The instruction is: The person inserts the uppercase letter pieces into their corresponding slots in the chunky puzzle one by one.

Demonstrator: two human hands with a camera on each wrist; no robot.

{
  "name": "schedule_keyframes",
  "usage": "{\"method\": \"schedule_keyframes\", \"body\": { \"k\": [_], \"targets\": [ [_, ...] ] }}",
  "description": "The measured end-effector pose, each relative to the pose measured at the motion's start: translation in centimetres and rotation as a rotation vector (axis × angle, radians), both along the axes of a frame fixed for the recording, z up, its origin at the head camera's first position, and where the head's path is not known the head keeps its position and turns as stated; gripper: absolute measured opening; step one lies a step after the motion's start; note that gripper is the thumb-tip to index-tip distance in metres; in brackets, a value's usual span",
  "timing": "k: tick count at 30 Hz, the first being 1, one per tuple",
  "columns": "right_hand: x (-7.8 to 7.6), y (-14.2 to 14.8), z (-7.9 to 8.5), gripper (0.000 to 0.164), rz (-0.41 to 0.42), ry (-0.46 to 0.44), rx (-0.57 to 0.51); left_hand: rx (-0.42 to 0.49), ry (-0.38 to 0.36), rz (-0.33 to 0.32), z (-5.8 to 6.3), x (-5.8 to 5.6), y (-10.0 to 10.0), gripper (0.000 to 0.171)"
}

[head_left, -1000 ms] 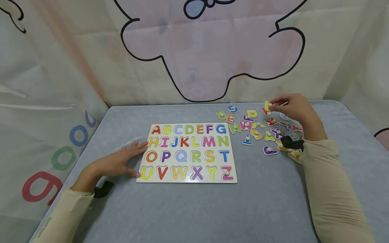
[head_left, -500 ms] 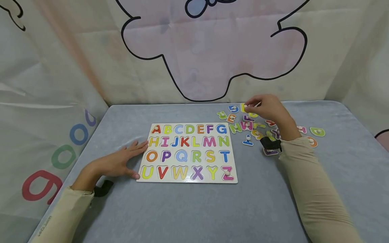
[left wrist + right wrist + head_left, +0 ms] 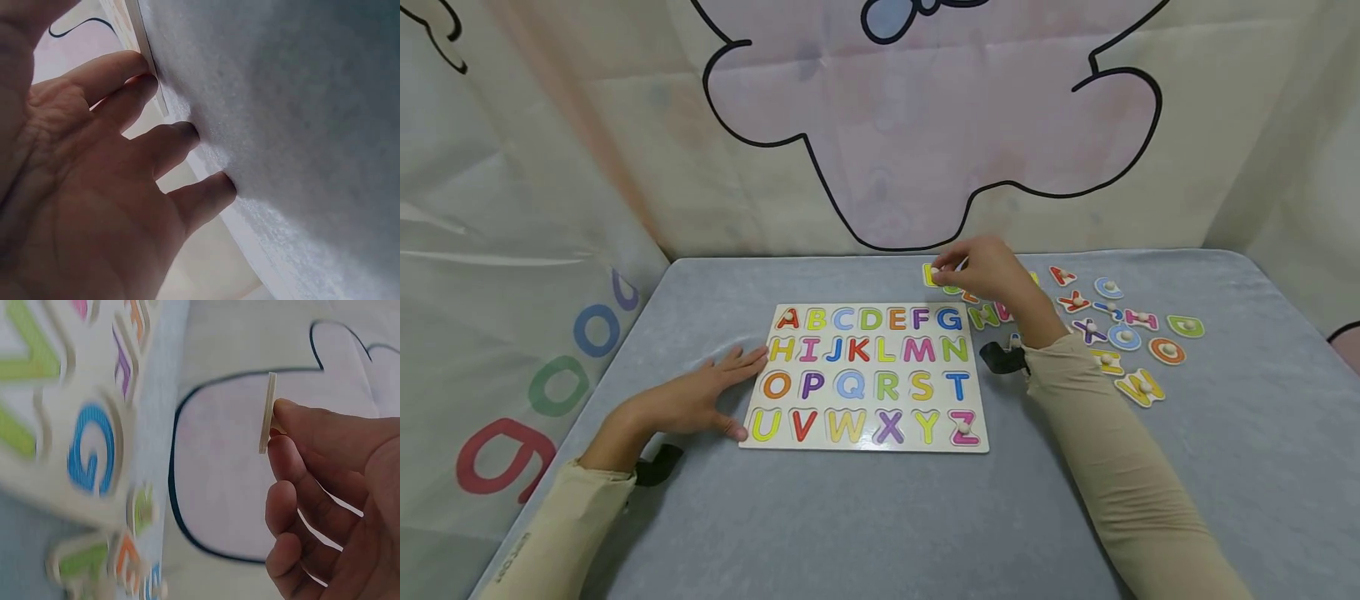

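My right hand (image 3: 988,271) pinches a yellow letter piece (image 3: 929,275) above the table, just beyond the board's far right corner. In the right wrist view that wooden piece (image 3: 267,414) shows edge-on, its knob between thumb and fingertips; which letter it is I cannot tell. The white alphabet puzzle board (image 3: 865,407) lies flat in the middle of the table, printed with coloured letters. A pink Z piece (image 3: 964,428) with a knob sits in its lower right slot. My left hand (image 3: 681,402), fingers spread, touches the board's left edge; its fingertips (image 3: 219,187) rest there and on the cloth.
Loose knobbed letter pieces lie right of the board, among them a yellow W (image 3: 1140,387), an orange O (image 3: 1167,351) and a green D (image 3: 1185,326). My right forearm hides some. A printed curtain (image 3: 910,167) hangs behind the grey table (image 3: 865,525).
My right hand has moved left with the yellow letter piece, from above the loose pieces toward the board's far right corner. My left hand has stayed at the board's left edge.
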State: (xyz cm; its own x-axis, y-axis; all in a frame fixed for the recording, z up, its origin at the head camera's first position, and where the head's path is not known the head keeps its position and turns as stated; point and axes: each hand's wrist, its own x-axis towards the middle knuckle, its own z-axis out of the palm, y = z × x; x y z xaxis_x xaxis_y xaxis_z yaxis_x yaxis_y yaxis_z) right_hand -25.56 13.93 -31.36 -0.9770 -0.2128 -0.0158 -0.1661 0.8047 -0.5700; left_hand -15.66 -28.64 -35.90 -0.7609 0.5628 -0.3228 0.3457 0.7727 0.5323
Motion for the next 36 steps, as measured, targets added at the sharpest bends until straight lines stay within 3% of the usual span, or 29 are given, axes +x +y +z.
{"method": "schedule_keyframes", "body": {
  "k": [8, 15, 24, 30, 36],
  "targets": [
    [0.3, -3.1, -0.7, 0.028, 0.064, 0.003, 0.025, -0.013, -0.016, 0.022, 0.0, 0.0, 0.6, 0.116],
    [0.1, -4.7, -1.4, 0.027, 0.105, 0.008, 0.066, -0.047, 0.062, 0.034, 0.5, -0.1, 1.8, 0.114],
    [0.4, -8.0, -1.0, 0.023, 0.172, 0.011, 0.112, -0.04, 0.06, 0.161, 0.6, 0.8, 2.2, 0.112],
    [1.0, -9.9, -0.8, 0.019, 0.212, 0.022, 0.145, -0.109, 0.116, 0.113, 1.4, 1.2, 2.4, 0.11],
    [1.5, -11.0, -0.9, 0.017, 0.241, 0.04, 0.132, -0.148, 0.106, 0.103, 1.7, 1.4, 2.4, 0.111]
  ]
}}
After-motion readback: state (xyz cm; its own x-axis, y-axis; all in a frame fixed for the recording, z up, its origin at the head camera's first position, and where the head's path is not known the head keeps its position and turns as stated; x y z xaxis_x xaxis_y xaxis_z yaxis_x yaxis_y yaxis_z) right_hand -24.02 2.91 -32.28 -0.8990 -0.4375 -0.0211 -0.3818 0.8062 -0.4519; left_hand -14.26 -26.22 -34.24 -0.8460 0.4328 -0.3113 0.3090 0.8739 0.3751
